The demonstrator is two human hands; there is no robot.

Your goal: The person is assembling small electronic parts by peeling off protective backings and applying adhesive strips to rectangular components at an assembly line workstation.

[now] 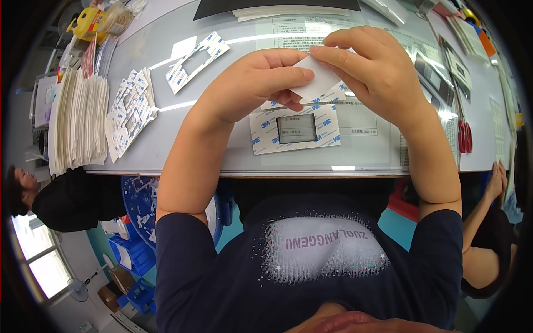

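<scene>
A small white rectangular piece (319,80) is raised above the table between my two hands. My left hand (264,80) is closed on its left side, with the thumb lying on its face. My right hand (369,64) pinches at its upper corner with thumb and index finger. Below them, a white adhesive-backed frame (264,133) with blue print and a rectangular window lies flat on the glass-topped table. Behind that frame, a similar printed piece (337,95) is partly hidden by my hands and the white piece.
Another printed frame (177,77) lies to the left, near a pile of such frames (130,114) and a tall stack of white sheets (80,122). Red-handled scissors (465,137) rest at the right. A blue bin (139,202) stands below the table. Other people sit at both sides.
</scene>
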